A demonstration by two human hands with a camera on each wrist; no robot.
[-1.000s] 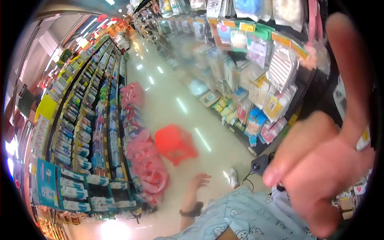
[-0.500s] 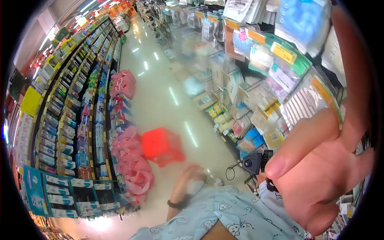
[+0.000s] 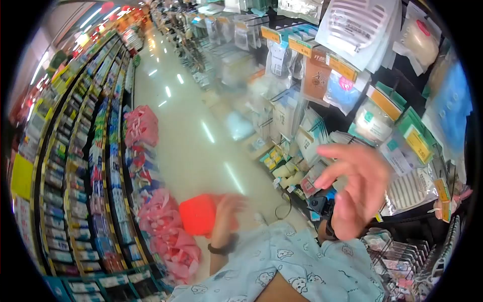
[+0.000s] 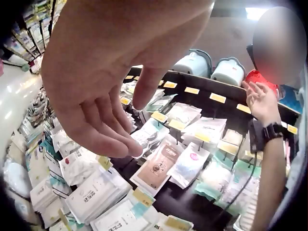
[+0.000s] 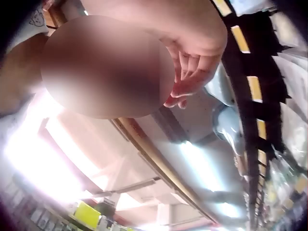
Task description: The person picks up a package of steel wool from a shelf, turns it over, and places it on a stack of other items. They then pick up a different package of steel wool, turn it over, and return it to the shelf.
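In the head view, my left hand (image 3: pixel 229 211), with a dark wristband, hangs blurred over the aisle, overlapping a red container (image 3: pixel 195 215) on the floor. Its fingers look loosely bent in the left wrist view, where that hand (image 4: pixel 115 72) appears before hanging packets, including a brown packet (image 4: pixel 158 167); nothing is seen in it. My right hand (image 3: pixel 359 183) is raised by the right-hand rack, fingers spread and slightly bent, holding nothing. A striped packet (image 3: pixel 410 191) hangs beside it. The right wrist view shows this hand (image 5: pixel 192 57) with relaxed fingers.
A long shelf (image 3: pixel 83 166) of small boxed goods lines the left side, with pink bags (image 3: pixel 163 221) along its foot. The floor (image 3: pixel 176 126) of the aisle runs between the shelf and the rack. Wire racks (image 3: pixel 402 256) stand at lower right.
My right hand has drawn away from the head camera, and its raised finger has lowered. The head view has turned right, showing more of the rack. My left hand now overlaps the red container.
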